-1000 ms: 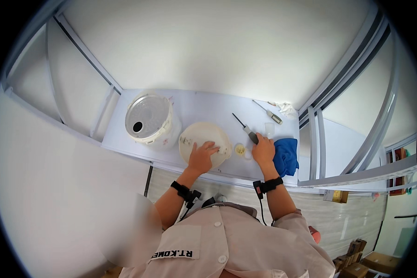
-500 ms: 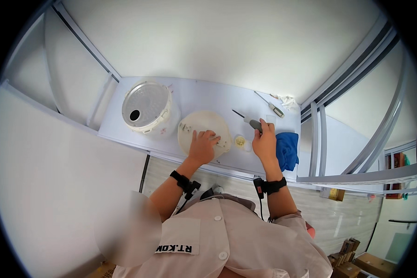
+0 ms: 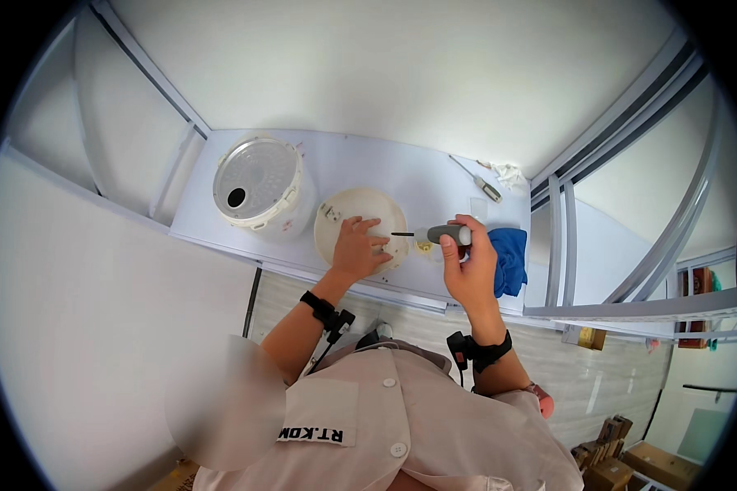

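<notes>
A person's left hand presses flat, fingers spread, on a round cream lid, while the right hand grips a grey-handled screwdriver pointing at it.

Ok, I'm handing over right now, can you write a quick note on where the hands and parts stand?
Left hand: flat on the round cream disc, pressing it to the table.
Right hand: gripping a grey-handled screwdriver, held level with its tip pointing at the disc's right edge.
White round appliance body: standing left of the disc, apart from it.
Blue cloth: at the table's right edge, beside the right hand.
A second tool lies at the back right.
Done: screwdriver picked up, disc steadied.
Left: tip not clearly on the disc yet; likely the next move.
</notes>
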Motion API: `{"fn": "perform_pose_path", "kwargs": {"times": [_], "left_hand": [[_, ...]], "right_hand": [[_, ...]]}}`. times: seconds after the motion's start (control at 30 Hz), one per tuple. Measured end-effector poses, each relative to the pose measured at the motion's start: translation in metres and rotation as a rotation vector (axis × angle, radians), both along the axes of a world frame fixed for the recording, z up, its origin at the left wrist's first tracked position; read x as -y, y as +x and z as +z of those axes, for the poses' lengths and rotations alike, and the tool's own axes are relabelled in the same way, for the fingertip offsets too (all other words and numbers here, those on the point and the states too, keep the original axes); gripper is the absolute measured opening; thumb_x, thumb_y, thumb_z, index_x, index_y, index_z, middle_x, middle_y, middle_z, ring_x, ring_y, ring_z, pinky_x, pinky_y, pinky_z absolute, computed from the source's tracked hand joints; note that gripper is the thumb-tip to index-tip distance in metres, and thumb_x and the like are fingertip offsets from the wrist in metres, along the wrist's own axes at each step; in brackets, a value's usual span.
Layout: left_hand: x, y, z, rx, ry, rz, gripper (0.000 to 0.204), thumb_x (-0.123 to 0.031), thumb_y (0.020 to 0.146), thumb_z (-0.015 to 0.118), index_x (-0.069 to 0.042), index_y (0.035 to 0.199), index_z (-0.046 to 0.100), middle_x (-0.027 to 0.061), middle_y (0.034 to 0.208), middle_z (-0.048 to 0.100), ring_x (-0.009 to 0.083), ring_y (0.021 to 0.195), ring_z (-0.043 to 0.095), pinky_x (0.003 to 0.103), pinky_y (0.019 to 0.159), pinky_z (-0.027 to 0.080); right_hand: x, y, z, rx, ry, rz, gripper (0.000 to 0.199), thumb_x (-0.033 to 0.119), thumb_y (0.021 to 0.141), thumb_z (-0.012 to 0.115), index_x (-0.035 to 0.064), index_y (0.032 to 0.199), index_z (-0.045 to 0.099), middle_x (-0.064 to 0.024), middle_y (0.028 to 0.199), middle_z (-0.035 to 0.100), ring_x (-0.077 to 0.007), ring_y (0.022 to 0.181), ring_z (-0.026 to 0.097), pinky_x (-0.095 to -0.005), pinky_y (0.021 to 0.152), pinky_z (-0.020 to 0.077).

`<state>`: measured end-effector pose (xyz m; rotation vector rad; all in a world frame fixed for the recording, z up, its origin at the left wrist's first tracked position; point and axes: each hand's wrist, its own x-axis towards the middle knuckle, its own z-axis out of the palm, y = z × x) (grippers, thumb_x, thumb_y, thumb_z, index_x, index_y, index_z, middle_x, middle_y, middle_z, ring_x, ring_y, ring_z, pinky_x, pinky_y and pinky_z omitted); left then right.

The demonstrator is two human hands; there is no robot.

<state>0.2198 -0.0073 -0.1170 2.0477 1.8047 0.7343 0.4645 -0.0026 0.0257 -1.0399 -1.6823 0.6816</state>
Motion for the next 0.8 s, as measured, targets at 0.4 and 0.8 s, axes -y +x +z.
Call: {"fn": "perform_pose_path", "kwargs": {"times": [0.4,0.8], "left_hand": [[-0.005,-0.01,0.0,-0.05,-0.103,-0.073,0.036,-0.037,0.072,0.09,-0.025,0.106,0.088,-0.0015,0.149,0.063,0.0407,0.147,0.038,0.048,0.122,0.038],[-0.009,-0.019,-0.003,0.023,-0.064,-0.157,0.034,-0.036,0.072,0.089,-0.026,0.104,0.088,0.0,0.147,0.065,0.0418,0.146,0.039,0.051,0.123,0.034]], "right_hand": [[0.018,-0.024,-0.016,0.136,-0.049,0.005,0.03,0.01,0.099,0.074,0.0,0.124,0.061,-0.0179,0.108,0.068,-0.0285,0.079,0.07,-0.0333,0.065,0.0578],[0.025,-0.04,-0.014,0.144,-0.06,-0.073,0.029,0.008,0.098,0.074,0.0003,0.123,0.061,-0.0179,0.106,0.068,-0.0282,0.076,0.07,-0.0336,0.064,0.0576]]}}
